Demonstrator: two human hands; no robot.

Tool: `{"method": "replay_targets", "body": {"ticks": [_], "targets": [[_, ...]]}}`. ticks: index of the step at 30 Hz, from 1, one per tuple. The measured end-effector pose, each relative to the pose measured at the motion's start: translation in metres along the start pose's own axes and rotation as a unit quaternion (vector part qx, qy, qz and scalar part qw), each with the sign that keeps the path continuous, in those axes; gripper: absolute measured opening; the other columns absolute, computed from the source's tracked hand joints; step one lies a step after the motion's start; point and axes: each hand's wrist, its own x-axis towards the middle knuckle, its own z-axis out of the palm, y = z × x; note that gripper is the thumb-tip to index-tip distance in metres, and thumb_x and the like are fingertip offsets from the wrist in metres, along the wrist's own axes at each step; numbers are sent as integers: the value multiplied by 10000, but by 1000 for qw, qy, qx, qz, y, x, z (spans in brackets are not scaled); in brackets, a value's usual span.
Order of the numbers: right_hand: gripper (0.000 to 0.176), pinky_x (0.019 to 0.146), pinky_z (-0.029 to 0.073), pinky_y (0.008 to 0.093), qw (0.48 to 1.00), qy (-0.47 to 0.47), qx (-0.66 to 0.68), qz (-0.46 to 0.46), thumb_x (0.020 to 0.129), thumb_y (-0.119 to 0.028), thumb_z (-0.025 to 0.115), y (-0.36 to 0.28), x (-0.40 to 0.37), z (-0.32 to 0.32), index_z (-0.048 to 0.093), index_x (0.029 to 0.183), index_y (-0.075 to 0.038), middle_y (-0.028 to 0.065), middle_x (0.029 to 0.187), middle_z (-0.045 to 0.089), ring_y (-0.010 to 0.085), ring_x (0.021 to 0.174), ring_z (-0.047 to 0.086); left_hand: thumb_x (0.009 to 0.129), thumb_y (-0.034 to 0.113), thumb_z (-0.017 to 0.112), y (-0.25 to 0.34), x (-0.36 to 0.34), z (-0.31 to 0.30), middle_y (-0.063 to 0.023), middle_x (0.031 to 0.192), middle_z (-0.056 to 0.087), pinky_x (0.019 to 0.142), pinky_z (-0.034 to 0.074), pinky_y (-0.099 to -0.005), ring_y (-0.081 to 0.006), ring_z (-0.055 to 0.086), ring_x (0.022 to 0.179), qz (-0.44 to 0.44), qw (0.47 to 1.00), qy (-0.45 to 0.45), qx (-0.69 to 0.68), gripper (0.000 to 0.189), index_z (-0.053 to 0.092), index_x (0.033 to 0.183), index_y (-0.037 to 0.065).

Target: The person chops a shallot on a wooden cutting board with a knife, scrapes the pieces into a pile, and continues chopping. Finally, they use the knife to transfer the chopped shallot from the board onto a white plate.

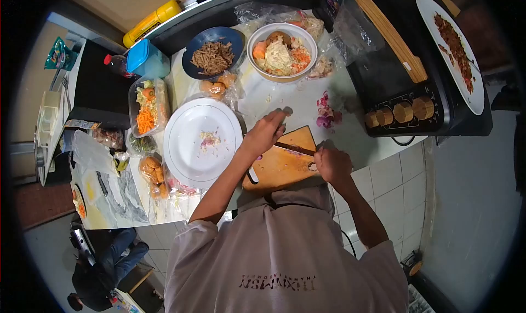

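Right hand (pixel 333 164): gripping dark-bladed knife (pixel 295 148), blade over orange-brown wooden cutting board (pixel 282 173) at bench's near edge. Left hand (pixel 267 131): fingers bent at board's far left corner, beside blade tip; underside hidden, cannot tell if holding anything. Left of board, round white plate (pixel 189 154) with chopped bits; beyond board, purple-red onion pieces (pixel 324 113), towards bench's far edge white bowl (pixel 266 73) of mixed food.

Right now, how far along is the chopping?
Looks done: chopped bits on the white plate, brown strips in the blue bowl. In hand: the right hand holds a knife over the board. Perhaps left: purple onion pieces on the counter, though they could be peelings.
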Motion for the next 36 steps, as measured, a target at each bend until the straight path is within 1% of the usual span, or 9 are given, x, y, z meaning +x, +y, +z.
{"method": "replay_targets", "body": {"ticks": [2,5,9,15,17,20,23,27,36], "targets": [[297,551,506,421,1000,-17,-24,-11,855,-292,541,-5,5,4,633,661,-86,139,612,611,318,572,638,819,-25,596,-8,-2,-6,-204,937,578,719,471,-420,-354,610,807,-14,999,-29,-13,380,512,1186,25],[327,554,501,424,995,-46,-82,-15,867,-288,510,-7,5,-36,625,644,-79,156,615,607,327,575,636,813,-32,596,1,-2,8,-198,908,576,712,460,-425,-369,595,791,-21,997,-10,-74,379,513,1178,19],[324,569,511,421,996,-62,-53,-19,878,-288,489,6,9,-9,630,674,-79,152,629,618,323,597,645,809,-39,596,3,-5,4,-193,900,581,720,464,-419,-370,595,802,-34,998,-3,-49,384,511,1178,20],[239,571,528,430,987,-99,-123,-17,857,-259,522,-15,10,-39,642,755,-79,115,672,646,297,608,654,773,-87,532,1,-4,2,-207,925,570,715,469,-438,-393,584,826,45,998,42,-15,378,514,1139,7],[194,547,527,413,986,-59,-137,-76,836,-235,550,-9,11,-37,634,749,-83,89,649,628,279,591,649,776,-80,540,6,-4,-1,-216,972,565,744,461,-458,-413,574,875,-23,998,-1,-66,390,510,1155,9],[161,536,525,387,984,16,-147,-97,824,-221,566,6,8,-8,627,748,-93,63,625,603,259,584,647,788,-75,543,-1,-1,4,-222,981,562,747,455,-468,-426,567,891,27,999,29,-22,375,509,1151,12],[143,539,524,390,991,-19,-112,-78,820,-218,571,-6,10,-29,622,753,-102,51,622,596,248,577,644,798,-69,545,-2,-3,3,-226,980,561,743,454,-472,-427,566,893,34,999,30,-30,350,512,1137,13],[179,542,521,397,984,-48,-153,-81,836,-246,552,-5,10,-28,617,736,-111,64,623,602,254,583,647,795,-72,550,5,-3,-4,-214,955,569,730,459,-461,-422,572,859,-19,998,-5,-62,351,517,1135,7],[291,553,528,398,991,-51,-123,-26,876,-305,501,-6,15,-20,630,699,-113,74,619,628,255,571,653,772,-92,545,1,-5,-3,-201,933,562,717,464,-454,-409,577,816,25,999,23,-36,375,526,1130,18]]}}
